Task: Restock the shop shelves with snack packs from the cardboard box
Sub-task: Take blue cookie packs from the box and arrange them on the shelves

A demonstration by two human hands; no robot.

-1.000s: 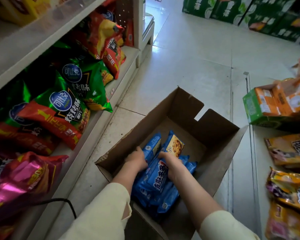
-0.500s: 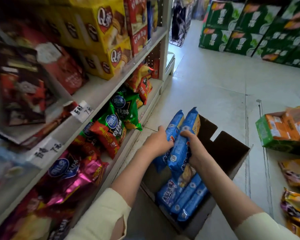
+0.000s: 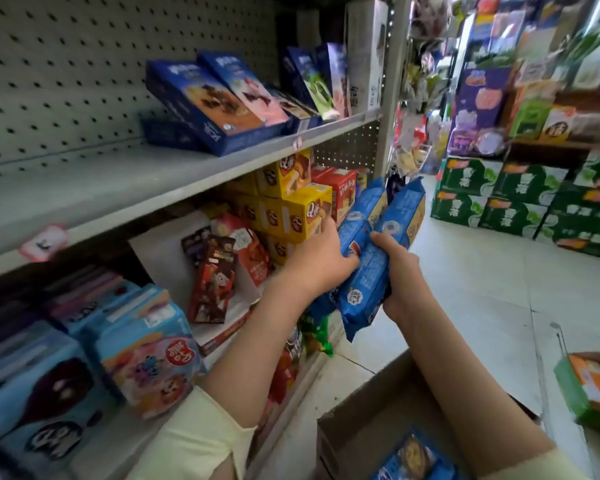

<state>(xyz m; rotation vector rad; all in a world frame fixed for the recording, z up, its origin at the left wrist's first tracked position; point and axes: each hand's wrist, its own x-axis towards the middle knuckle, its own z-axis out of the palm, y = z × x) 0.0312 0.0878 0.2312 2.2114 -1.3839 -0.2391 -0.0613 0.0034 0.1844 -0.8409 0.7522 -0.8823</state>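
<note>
- Holding a bundle of blue snack packs (image 3: pixel 368 261) between both hands, the person has them raised in front of the shelves, just right of the yellow boxes (image 3: pixel 293 211) on the middle shelf.
- The left hand (image 3: pixel 321 259) curls round the left side of the bundle, fingers wrapped onto the packs; the right hand (image 3: pixel 400 271) grips the right side from below and behind, its thumb lying across the front pack.
- The packs stand roughly upright, tilted a little to the right, with their crimped upper ends free above the hands.
- More blue packs lie in the cardboard box (image 3: pixel 371 427) on the floor at the near right, so a good share of the restocking looks left to do.
- The upper shelf (image 3: pixel 125 178) shows a bare stretch to the left of the dark blue boxes (image 3: pixel 215 98); whether the bundle is bound there cannot be told.
- Handling, as a judgement: the packs look light, with glossy film wrappers that would slide against each other, so several held together could fan out or slip.
- The biscuits inside are probably brittle, so firm squeezing at the middle risks breakage.
- Best hold appears to be on the long flat sides with support under the lower ends, not on the thin crimped seals.
</note>
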